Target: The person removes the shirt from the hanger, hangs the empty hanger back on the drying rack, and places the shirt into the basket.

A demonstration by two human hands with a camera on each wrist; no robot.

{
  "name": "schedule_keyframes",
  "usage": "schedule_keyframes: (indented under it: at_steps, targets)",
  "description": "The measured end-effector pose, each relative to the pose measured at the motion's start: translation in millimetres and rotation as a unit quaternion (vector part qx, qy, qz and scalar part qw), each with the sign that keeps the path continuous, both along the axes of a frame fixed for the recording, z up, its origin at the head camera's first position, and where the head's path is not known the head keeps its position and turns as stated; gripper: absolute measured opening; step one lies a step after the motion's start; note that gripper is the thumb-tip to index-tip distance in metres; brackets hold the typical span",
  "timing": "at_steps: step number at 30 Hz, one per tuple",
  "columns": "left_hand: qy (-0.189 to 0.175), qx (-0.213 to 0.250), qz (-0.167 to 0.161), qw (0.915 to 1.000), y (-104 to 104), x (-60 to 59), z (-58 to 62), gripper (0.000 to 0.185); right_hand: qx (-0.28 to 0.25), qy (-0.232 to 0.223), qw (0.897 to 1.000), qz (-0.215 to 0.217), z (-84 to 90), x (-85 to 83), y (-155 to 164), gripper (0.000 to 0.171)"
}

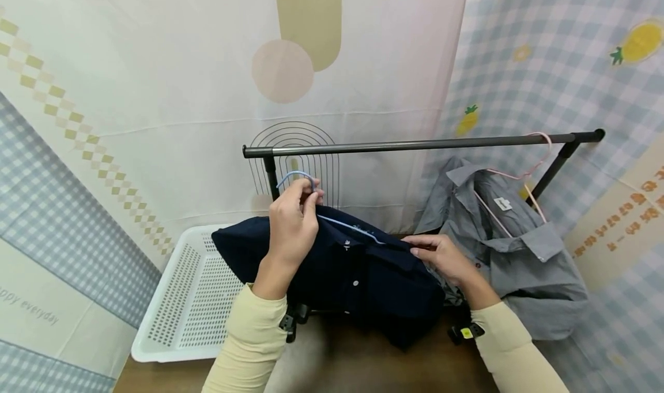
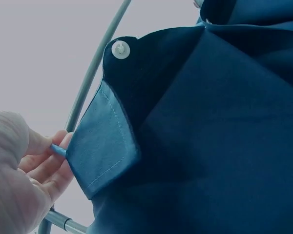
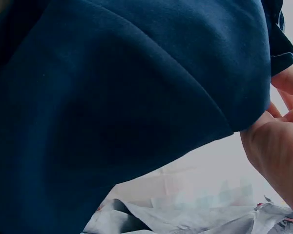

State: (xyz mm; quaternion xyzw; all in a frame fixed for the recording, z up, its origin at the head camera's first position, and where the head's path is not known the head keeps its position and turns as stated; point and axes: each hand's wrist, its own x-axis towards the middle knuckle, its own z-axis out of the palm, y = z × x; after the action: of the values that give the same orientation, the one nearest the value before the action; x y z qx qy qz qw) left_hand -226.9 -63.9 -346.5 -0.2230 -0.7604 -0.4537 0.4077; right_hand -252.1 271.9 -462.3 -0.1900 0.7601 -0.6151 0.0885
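Note:
A navy button-up shirt (image 1: 332, 283) hangs on a light blue hanger (image 1: 349, 225), held in front of the rack. My left hand (image 1: 293, 223) pinches the hanger just below its hook, which points up and left, apart from the bar. In the left wrist view, the shirt's collar (image 2: 105, 141) and a white button (image 2: 120, 49) lie beside those fingers. At the shirt's right shoulder, my right hand (image 1: 443, 257) pinches the fabric between thumb and fingers. The right wrist view is mostly filled by navy cloth (image 3: 136, 97), which partly hides those fingertips.
The black rack bar (image 1: 404, 146) runs behind the shirt. On its right end, a grey shirt (image 1: 524, 278) hangs from a pink hanger (image 1: 544, 148). A white perforated basket (image 1: 147, 329) stands at left on the wooden table (image 1: 171, 376). Patterned curtains line the back and sides.

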Motion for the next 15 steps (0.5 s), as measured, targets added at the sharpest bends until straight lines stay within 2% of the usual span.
schedule_keyframes:
  at_steps: [7, 11, 15]
  targets:
    - [0.011, -0.008, 0.009, 0.9999, 9, -1.7, -3.8, 0.01, 0.032, -0.017, 0.999, -0.038, -12.6, 0.7, -7, 0.033]
    - [0.023, -0.003, 0.021, 0.9995, 13, -3.5, -3.9, 0.01, 0.056, -0.004, 0.996, -0.067, -16.9, 0.4, -10, 0.031]
    - [0.03, 0.003, 0.024, 0.9993, 16, -5.5, -4.8, 0.009, 0.063, 0.012, 0.995, -0.074, -15.6, 2.4, -11, 0.03]
